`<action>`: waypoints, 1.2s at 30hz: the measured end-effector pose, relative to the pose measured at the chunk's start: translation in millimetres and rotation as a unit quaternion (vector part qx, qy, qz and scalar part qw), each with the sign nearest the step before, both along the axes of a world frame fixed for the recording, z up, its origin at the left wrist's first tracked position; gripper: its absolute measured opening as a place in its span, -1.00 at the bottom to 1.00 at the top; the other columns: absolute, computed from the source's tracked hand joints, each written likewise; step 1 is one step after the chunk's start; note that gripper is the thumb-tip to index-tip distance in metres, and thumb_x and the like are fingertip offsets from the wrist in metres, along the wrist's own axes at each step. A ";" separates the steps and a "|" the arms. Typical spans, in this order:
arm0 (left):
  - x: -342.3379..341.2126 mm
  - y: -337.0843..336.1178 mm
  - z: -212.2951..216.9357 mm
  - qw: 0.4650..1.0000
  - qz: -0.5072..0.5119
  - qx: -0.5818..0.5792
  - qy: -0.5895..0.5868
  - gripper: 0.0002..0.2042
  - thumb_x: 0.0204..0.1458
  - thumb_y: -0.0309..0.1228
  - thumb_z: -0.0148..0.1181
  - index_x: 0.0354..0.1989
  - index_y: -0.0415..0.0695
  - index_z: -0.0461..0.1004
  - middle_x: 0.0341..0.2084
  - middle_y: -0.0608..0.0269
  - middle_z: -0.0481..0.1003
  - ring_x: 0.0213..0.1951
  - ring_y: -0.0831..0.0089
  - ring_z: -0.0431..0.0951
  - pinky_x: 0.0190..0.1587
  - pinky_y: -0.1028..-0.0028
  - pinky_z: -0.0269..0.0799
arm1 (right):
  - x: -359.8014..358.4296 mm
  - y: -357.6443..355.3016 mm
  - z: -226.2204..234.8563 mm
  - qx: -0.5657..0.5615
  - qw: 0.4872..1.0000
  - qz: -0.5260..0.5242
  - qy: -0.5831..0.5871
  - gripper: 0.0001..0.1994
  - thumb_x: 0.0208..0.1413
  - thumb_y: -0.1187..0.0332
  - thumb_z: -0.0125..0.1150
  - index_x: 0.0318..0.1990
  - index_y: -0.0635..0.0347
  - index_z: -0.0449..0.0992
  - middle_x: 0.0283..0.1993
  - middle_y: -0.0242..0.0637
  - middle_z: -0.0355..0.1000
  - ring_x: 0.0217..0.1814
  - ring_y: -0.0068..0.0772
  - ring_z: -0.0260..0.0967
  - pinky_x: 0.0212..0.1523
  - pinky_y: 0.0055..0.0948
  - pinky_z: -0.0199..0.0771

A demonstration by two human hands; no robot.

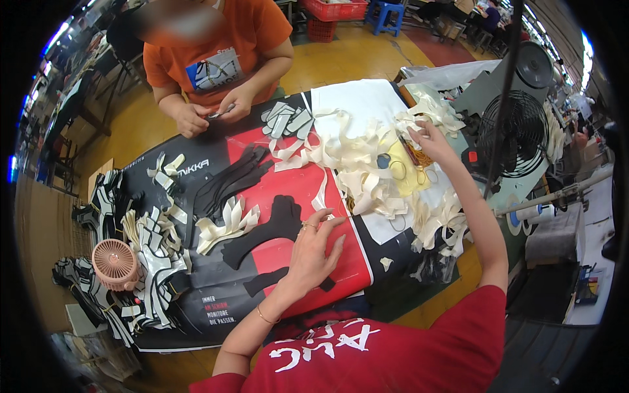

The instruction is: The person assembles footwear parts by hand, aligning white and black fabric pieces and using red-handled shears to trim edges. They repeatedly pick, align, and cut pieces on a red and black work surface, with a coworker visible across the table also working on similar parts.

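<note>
Nearest, the left hand (311, 252) rests with its grip released, fingers spread on the red panel of the tabletop (298, 190) beside a black cut fabric piece (272, 229). Farther off, the right hand (429, 141) pinches into the heap of cream fabric strips (357, 164); whether a strip is held cannot be told. These strips appear light, limp and prone to tangling; take one by a free end. Beyond, a co-worker's hands (213, 111) work at the far edge.

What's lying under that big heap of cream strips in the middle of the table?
Under the heap of cream strips show a yellow sheet, a few rubber bands and the printed table cover. The right hand reaches into the heap; whatever lies deeper is covered.
</note>
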State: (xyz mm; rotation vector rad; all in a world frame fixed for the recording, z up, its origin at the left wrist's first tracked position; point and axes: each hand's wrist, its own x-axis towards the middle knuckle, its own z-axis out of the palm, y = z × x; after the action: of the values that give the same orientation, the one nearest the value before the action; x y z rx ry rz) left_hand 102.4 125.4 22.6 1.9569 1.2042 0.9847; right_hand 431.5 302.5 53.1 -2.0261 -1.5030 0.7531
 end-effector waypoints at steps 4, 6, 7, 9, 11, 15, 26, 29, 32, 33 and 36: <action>4.5 1.1 -0.9 1.000 -0.005 -0.014 -0.011 -0.64 0.08 -0.45 0.25 0.07 -0.15 0.42 0.10 -0.04 0.34 0.04 -0.01 0.45 0.08 0.13 0.38 | 3.0 -15.5 1.2 -0.053 0.983 0.075 0.161 -0.54 0.17 0.13 0.30 0.05 0.34 0.49 -0.13 -0.14 0.51 -0.14 -0.41 0.45 -0.07 -0.41 0.47; 6.8 3.9 0.8 1.000 -0.002 0.007 -0.012 -0.63 0.08 -0.44 0.26 0.08 -0.15 0.41 0.10 -0.03 0.34 0.04 -0.01 0.45 0.07 0.14 0.39 | -12.3 -20.3 2.8 0.049 0.986 0.144 0.072 -0.58 0.18 0.16 0.29 0.04 0.31 0.49 -0.15 -0.16 0.51 -0.19 -0.43 0.44 -0.10 -0.40 0.48; 8.3 6.0 2.0 1.000 -0.002 0.015 -0.020 -0.62 0.08 -0.44 0.26 0.09 -0.16 0.41 0.10 -0.03 0.34 0.03 -0.01 0.45 0.07 0.14 0.39 | -20.9 -20.8 3.8 0.107 0.975 0.189 0.037 -0.60 0.18 0.18 0.28 0.03 0.30 0.50 -0.16 -0.17 0.51 -0.22 -0.43 0.44 -0.12 -0.39 0.48; 10.7 12.3 5.0 1.000 -0.003 0.012 -0.027 -0.63 0.09 -0.43 0.25 0.09 -0.17 0.40 0.10 -0.03 0.34 0.04 -0.02 0.45 0.08 0.15 0.39 | -37.3 -14.4 4.7 0.128 0.974 0.184 0.008 -0.58 0.16 0.17 0.30 0.04 0.30 0.49 -0.16 -0.15 0.51 -0.22 -0.40 0.46 -0.12 -0.40 0.49; 12.3 22.3 7.6 0.999 -0.001 0.016 -0.036 -0.63 0.09 -0.43 0.25 0.08 -0.18 0.40 0.10 -0.04 0.34 0.05 -0.03 0.45 0.08 0.17 0.39 | -52.7 0.3 2.9 0.154 0.968 0.198 -0.018 -0.53 0.12 0.13 0.33 0.06 0.28 0.49 -0.11 -0.09 0.51 -0.26 -0.34 0.49 -0.13 -0.37 0.51; 16.6 45.3 10.4 0.997 -0.008 0.012 -0.071 -0.63 0.09 -0.43 0.25 0.08 -0.20 0.40 0.09 -0.06 0.35 0.10 -0.04 0.42 0.12 0.19 0.35 | -75.6 23.1 -3.1 0.025 0.970 0.237 -0.043 -0.59 0.07 0.15 0.37 -0.04 0.26 0.57 -0.20 -0.07 0.57 -0.29 -0.27 0.53 -0.19 -0.34 0.52; 41.3 105.0 34.1 0.964 0.049 0.246 0.084 -0.46 -0.03 -0.22 0.38 0.12 -0.09 0.38 0.11 0.02 0.35 0.22 0.09 0.28 0.22 0.07 0.13 | -91.7 -19.3 45.8 0.149 0.953 0.264 0.018 -0.68 0.18 0.15 0.29 -0.41 0.26 0.55 -0.43 -0.42 0.45 -0.32 -0.60 0.34 -0.27 -0.50 0.30; 54.1 112.1 33.5 0.983 0.090 0.156 0.027 -0.58 -0.04 -0.25 0.40 -0.03 -0.13 0.46 -0.15 0.08 0.53 -0.06 0.17 0.51 0.09 0.20 0.26 | -90.1 -21.6 50.5 0.011 0.961 0.226 0.161 -0.61 0.26 0.09 0.21 -0.49 0.20 0.48 -0.52 -0.58 0.31 -0.40 -0.74 0.16 -0.35 -0.59 0.16; 57.6 117.8 28.1 0.986 0.094 0.118 -0.066 -0.75 0.01 -0.36 0.37 -0.22 -0.23 0.53 -0.39 0.10 0.59 -0.33 0.23 0.61 -0.16 0.33 0.43 | -88.2 -22.6 45.8 0.031 0.934 0.271 0.232 -0.54 0.26 0.01 0.20 -0.54 0.20 0.48 -0.57 -0.61 0.28 -0.46 -0.76 0.07 -0.45 -0.61 0.08; 57.1 119.1 26.0 0.986 0.084 0.102 -0.101 -0.78 0.02 -0.38 0.36 -0.25 -0.25 0.54 -0.41 0.10 0.59 -0.35 0.25 0.61 -0.21 0.35 0.45 | -86.1 -22.4 44.7 0.015 0.931 0.286 0.225 -0.55 0.26 0.00 0.20 -0.51 0.20 0.49 -0.55 -0.60 0.31 -0.46 -0.76 0.08 -0.45 -0.61 0.08; 51.0 121.3 19.1 0.989 0.039 0.049 -0.136 -0.84 0.04 -0.44 0.34 -0.29 -0.28 0.55 -0.43 0.10 0.59 -0.38 0.34 0.61 -0.31 0.40 0.47 | -84.0 -22.1 38.6 0.003 0.926 0.298 0.234 -0.61 0.26 0.07 0.23 -0.45 0.21 0.51 -0.53 -0.59 0.35 -0.46 -0.77 0.13 -0.42 -0.63 0.14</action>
State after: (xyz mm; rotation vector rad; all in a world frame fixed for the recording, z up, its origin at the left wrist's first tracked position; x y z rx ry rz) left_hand 153.4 246.8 41.7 1.7883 1.1025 1.3271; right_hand 347.6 280.4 91.8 -1.2299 -1.8074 1.3491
